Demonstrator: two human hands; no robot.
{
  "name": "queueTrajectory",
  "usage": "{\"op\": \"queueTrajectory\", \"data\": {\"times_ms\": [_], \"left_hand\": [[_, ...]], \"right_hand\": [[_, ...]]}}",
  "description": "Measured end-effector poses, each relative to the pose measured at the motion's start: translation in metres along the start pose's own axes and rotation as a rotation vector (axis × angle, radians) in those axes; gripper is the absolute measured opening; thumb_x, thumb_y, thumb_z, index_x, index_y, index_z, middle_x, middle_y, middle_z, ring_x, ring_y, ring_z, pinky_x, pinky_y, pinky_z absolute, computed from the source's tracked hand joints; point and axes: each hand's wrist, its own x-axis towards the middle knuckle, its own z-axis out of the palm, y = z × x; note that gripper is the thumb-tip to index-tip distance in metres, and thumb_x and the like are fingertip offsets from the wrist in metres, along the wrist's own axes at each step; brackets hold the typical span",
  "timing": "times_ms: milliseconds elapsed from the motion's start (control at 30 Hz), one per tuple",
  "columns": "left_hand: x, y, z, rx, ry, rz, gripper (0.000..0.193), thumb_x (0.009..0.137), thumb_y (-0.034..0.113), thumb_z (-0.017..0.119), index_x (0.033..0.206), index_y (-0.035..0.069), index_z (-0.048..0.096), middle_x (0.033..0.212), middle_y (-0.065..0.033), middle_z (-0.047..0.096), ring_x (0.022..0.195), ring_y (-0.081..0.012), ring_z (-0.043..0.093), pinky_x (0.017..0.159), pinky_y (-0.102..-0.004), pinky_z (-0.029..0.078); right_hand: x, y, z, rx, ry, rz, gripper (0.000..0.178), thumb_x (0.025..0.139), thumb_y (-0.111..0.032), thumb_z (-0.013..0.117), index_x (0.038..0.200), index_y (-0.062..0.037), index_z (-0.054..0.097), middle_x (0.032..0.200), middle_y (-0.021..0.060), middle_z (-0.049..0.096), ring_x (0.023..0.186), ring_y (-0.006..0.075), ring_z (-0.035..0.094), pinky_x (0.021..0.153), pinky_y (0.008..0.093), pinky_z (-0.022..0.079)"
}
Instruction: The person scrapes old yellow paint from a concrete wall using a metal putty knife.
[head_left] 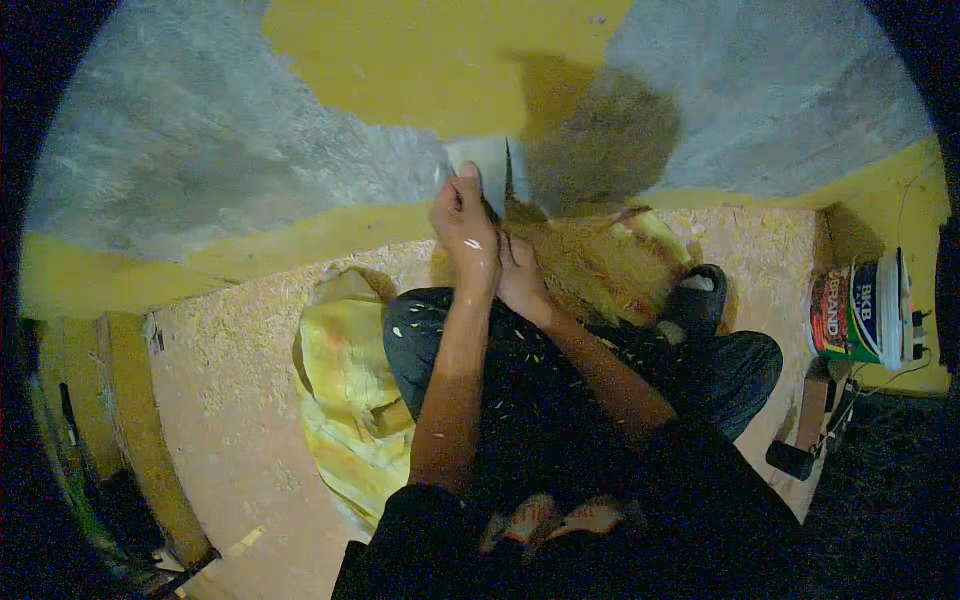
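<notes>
My left hand (466,225) is closed at the foot of the wall (390,175), thumb up, on what looks like a flat, pale scraper (464,152). Its blade lies close against the wall, and its handle is mostly hidden by the fingers. Just below and to the right, my right hand (520,272) is closed beside the left wrist. Whatever its fingers grip is hidden. White flecks mark the back of my left hand, and pale flakes dot my dark clothes. Above my hands the wall shows yellow paint between bare grey patches.
A crumpled yellow sheet (345,375) lies left of my leg on the pinkish floor (240,400). Flakes are strewn along the wall's base. My foot in a dark sandal (700,290) is at right. Beyond stand a paint bucket (862,312) and a dark object with cables (790,460).
</notes>
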Motion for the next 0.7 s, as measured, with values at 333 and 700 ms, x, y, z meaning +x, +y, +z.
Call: {"op": "queueTrajectory", "data": {"times_ms": [333, 700], "left_hand": [[-0.005, -0.012, -0.013, -0.003, -0.041, 0.021, 0.038, 0.086, 0.031, 0.051, 0.058, 0.009, 0.039, 0.055, 0.0044, 0.034, 0.052, -0.0065, 0.028, 0.045, -0.0256, 0.024], [-0.001, 0.016, -0.005, -0.166, -0.007, -0.044, 0.036, 0.088, 0.024, 0.050, 0.058, 0.007, 0.039, 0.058, 0.0059, 0.032, 0.056, -0.0054, 0.026, 0.048, -0.0237, 0.022]], "right_hand": [[-0.006, 0.016, 0.011, 0.141, -0.022, -0.182, 0.036, 0.092, -0.024, 0.032, 0.103, 0.0053, 0.051, 0.093, 0.0226, 0.055, 0.091, 0.0372, 0.050, 0.085, 0.0391, 0.037], [-0.002, 0.002, 0.008, 0.083, -0.029, -0.098, 0.030, 0.091, -0.019, 0.034, 0.103, 0.0050, 0.048, 0.093, 0.0231, 0.054, 0.089, 0.0357, 0.051, 0.082, 0.0403, 0.038]]}}
